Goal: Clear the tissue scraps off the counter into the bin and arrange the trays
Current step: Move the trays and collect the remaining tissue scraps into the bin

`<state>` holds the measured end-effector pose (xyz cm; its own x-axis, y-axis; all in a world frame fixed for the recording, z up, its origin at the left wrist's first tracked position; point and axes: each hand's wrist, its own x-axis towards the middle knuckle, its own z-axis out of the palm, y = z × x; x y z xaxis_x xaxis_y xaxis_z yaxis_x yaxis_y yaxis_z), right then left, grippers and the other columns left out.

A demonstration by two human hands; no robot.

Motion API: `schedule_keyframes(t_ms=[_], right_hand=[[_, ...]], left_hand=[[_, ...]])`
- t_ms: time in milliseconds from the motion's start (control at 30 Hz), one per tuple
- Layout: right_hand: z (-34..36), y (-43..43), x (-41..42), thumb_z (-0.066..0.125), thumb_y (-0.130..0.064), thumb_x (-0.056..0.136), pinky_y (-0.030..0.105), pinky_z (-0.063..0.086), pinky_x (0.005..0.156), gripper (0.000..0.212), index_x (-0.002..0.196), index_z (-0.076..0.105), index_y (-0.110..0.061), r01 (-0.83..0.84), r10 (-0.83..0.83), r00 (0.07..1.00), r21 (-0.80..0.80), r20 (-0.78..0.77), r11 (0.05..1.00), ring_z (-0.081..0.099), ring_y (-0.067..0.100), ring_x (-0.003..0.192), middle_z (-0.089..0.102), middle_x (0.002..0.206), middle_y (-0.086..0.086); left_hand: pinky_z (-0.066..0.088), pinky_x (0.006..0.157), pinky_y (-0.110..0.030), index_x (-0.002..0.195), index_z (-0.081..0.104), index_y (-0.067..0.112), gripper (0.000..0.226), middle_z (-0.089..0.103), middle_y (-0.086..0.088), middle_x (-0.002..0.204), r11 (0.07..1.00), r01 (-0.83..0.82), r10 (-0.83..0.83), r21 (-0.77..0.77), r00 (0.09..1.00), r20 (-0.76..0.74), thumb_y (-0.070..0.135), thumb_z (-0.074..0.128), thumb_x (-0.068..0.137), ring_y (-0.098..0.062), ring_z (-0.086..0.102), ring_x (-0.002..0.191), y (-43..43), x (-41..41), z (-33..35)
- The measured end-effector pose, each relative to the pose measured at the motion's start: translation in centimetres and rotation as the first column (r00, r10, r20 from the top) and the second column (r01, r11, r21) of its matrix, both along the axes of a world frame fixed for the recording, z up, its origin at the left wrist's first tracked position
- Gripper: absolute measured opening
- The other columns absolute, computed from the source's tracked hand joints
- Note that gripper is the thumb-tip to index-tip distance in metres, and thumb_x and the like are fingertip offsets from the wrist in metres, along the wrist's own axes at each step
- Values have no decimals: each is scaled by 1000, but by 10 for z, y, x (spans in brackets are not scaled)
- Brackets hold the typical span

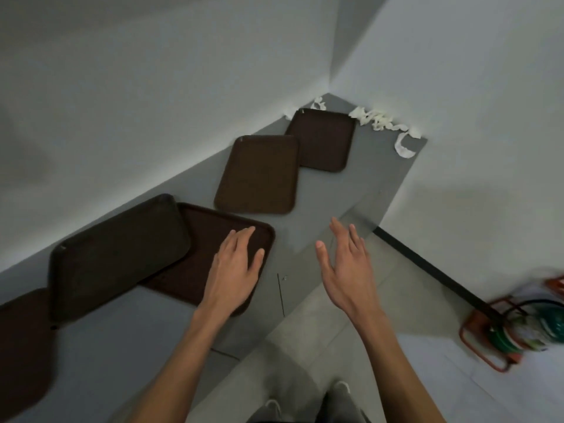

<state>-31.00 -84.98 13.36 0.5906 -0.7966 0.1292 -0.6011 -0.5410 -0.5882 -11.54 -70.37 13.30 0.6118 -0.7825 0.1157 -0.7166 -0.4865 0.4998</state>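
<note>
Dim, even indoor light falls on a grey counter [351, 184] and pale walls [152, 87]; the dark trays [259, 175] under and beyond the left hand [233, 270] hold little surface detail; soft, broad shadows lie on the walls past both hands, one just beyond the right hand [343, 267]; a red stand [488, 340] far to that hand's right smears with motion blur; straight edges bow toward the borders; the whole picture is slightly soft.

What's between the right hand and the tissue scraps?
In the head view, only bare counter lies between the right hand and the scraps.
</note>
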Motion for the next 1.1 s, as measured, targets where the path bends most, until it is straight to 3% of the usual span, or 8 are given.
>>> schedule_keyframes(t_ms=[233,600,767,967,1100], right_hand=[[-14,-143,-21,35,-54,111,50,30,128,57,159,39,-22,52,-52,999,3,-12,999,24,27,161,48,163,5],[-46,-356,-59,52,-36,108,46,51,109,41,145,51,-19,10,-8,994,18,-106,1000,57,30,135,60,146,5],[-65,-437,-58,56,-30,105,46,55,101,38,142,53,-20,35,-27,991,56,-130,998,63,30,123,62,142,5],[-80,-538,-38,61,-22,103,46,56,100,43,145,53,-25,4,22,967,100,-256,995,63,30,122,57,148,0],[-83,-602,-19,64,-26,101,43,57,96,37,138,59,-29,-30,76,946,149,-315,988,64,27,122,58,146,-3]], left_hand=[[45,110,-41,147,50,15,48,59,-11,142,993,115,-116,-38,993,-34,33,58,103,-30,52,135,-159,-11,-16],[47,108,-38,137,59,20,39,65,-6,134,997,75,-77,-16,983,-168,33,60,100,-28,60,125,-360,-53,-55],[54,101,-46,133,62,14,50,68,-8,128,995,95,-96,-16,974,-204,45,49,97,-30,65,118,-442,-45,-81],[43,106,-34,131,64,12,46,69,-10,128,987,153,-142,42,969,-203,39,49,97,-31,64,118,-555,-16,-107],[45,104,-37,133,63,13,46,68,-10,127,972,218,-197,85,958,-208,38,49,97,-31,64,118,-627,-2,-113]])
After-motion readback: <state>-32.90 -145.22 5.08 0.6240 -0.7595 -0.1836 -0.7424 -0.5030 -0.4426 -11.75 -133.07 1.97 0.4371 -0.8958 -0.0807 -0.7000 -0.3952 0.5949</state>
